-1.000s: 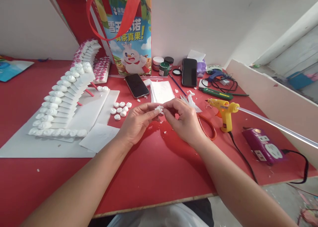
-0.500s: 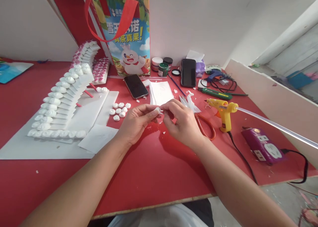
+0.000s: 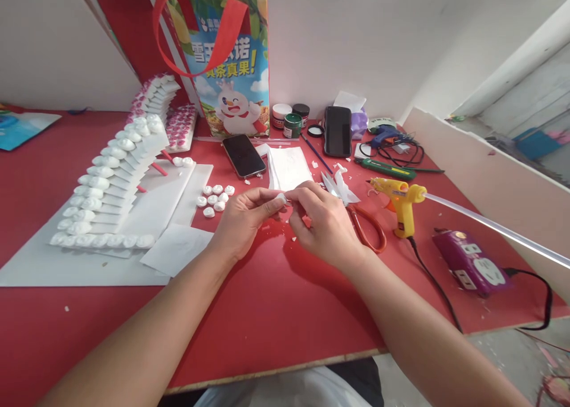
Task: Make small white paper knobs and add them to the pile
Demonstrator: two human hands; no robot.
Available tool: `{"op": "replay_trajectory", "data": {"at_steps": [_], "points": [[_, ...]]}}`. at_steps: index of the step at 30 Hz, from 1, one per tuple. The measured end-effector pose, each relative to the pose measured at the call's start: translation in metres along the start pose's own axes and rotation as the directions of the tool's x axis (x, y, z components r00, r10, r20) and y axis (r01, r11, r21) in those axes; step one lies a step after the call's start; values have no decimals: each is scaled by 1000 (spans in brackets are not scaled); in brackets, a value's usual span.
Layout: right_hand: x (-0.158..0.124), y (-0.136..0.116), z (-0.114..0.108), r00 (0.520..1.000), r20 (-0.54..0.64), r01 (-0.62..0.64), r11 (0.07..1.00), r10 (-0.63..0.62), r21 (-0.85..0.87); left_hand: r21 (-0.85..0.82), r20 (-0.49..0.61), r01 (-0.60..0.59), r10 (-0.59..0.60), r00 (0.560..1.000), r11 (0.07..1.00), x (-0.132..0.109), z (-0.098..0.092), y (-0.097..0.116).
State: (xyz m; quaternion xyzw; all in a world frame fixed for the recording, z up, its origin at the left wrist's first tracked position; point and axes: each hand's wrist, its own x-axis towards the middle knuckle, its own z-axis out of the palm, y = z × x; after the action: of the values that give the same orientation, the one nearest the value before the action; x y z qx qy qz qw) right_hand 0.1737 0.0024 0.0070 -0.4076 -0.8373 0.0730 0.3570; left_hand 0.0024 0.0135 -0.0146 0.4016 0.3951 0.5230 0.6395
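Observation:
Between the thumb and fingers of my left hand (image 3: 249, 217) is a small white paper rose (image 3: 281, 198), partly covered by the fingertips. My right hand (image 3: 325, 223) meets it from the right, its fingers pinched at the rose's edge; its grip there is partly hidden. Just left of my hands lie several finished white paper roses (image 3: 217, 199) on the red table. Beyond my fingers is a stack of white paper sheets (image 3: 289, 168). Scissors (image 3: 367, 227) with red handles lie to the right of my right hand, a white paper scrap over their blades.
At left, a curved white structure (image 3: 127, 175) edged with roses stands on a white board (image 3: 27, 270). A yellow glue gun (image 3: 401, 202), purple power strip (image 3: 472, 261) and green-handled tool (image 3: 387, 169) lie right. Two phones (image 3: 244, 155), paint jars (image 3: 293, 125) and a bag (image 3: 236, 56) stand behind.
My right fingers have shifted slightly at the rose, and the white strip that stuck out beside it is less visible. My left hand stays almost in place.

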Motion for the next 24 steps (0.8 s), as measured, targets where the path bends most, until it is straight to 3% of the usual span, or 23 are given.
{"op": "replay_trajectory", "data": {"at_steps": [5, 8, 11, 14, 18, 21, 24], "points": [[0, 0, 1, 998, 20, 59, 996, -58, -64, 117, -24, -40, 43, 999, 992, 0, -3, -3], [-1, 0, 3, 996, 36, 84, 993, -82, -79, 268, -68, -131, 154, 986, 954, -1, -4, -4], [-1, 0, 5, 996, 41, 76, 996, -75, -46, 467, -64, -292, 361, 930, 835, -2, -6, -5], [-3, 1, 7, 999, 22, 50, 999, -50, 7, 650, 24, -432, 550, 835, 626, -2, -8, -7], [-5, 0, 10, 999, 28, -24, 989, 20, 143, 753, 121, -512, 677, 726, 413, 0, -11, -8], [-7, -1, 11, 997, 43, -64, 980, 57, 190, 757, 143, -537, 707, 692, 372, 1, -12, -8], [-7, -2, 12, 998, 44, -42, 991, 37, 124, 734, 133, -541, 694, 707, 411, 2, -12, -9]]}}
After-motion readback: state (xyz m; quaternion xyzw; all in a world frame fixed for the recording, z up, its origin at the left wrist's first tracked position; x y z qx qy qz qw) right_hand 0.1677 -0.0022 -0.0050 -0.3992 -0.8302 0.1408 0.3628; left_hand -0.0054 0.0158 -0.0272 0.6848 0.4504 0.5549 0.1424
